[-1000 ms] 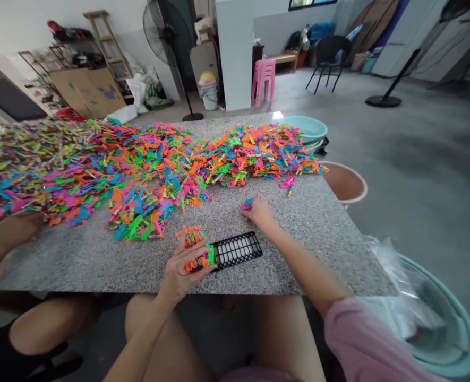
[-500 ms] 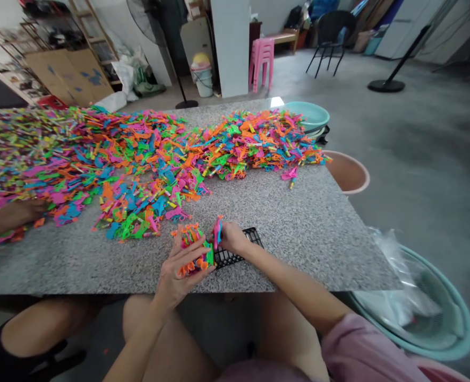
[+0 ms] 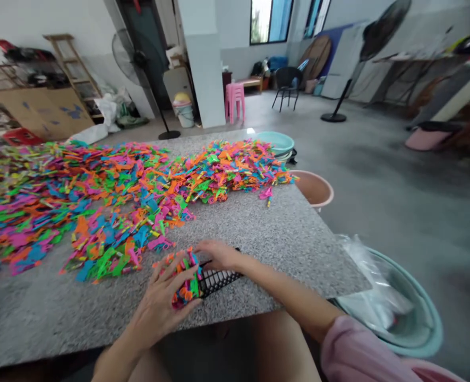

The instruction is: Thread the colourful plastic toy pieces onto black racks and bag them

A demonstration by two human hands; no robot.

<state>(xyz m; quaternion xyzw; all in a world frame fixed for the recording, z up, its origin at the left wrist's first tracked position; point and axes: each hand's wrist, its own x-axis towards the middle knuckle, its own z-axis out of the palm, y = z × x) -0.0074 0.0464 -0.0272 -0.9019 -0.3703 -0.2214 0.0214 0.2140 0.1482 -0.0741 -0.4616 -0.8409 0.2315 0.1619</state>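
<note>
My left hand [image 3: 161, 297] is wrapped around a tight row of small colourful plastic toy guns [image 3: 187, 289], orange, green, pink and blue. The row stands in the left part of a black mesh basket [image 3: 221, 281]; the basket's right part shows bare mesh. My right hand [image 3: 219, 255] reaches over the basket, its bent fingers at a pink and blue toy gun [image 3: 195, 261] at the row's right end. The thumb of that hand is hidden. Just beyond my hands lie loose toy guns [image 3: 115, 254] on the speckled stone table [image 3: 282, 249].
A long heap of toy guns [image 3: 227, 172] covers the table's far side and left. Past the right edge are a pink basin [image 3: 318, 191], a teal basin [image 3: 276, 140], and a large teal tub [image 3: 426, 323] with clear plastic bags [image 3: 372, 286]. A floor fan [image 3: 139, 58] stands beyond.
My right hand has brought the pink and blue toy gun left, against the row under my left hand. The view has tilted up and shifted right; the other person's hand at left is out of sight.
</note>
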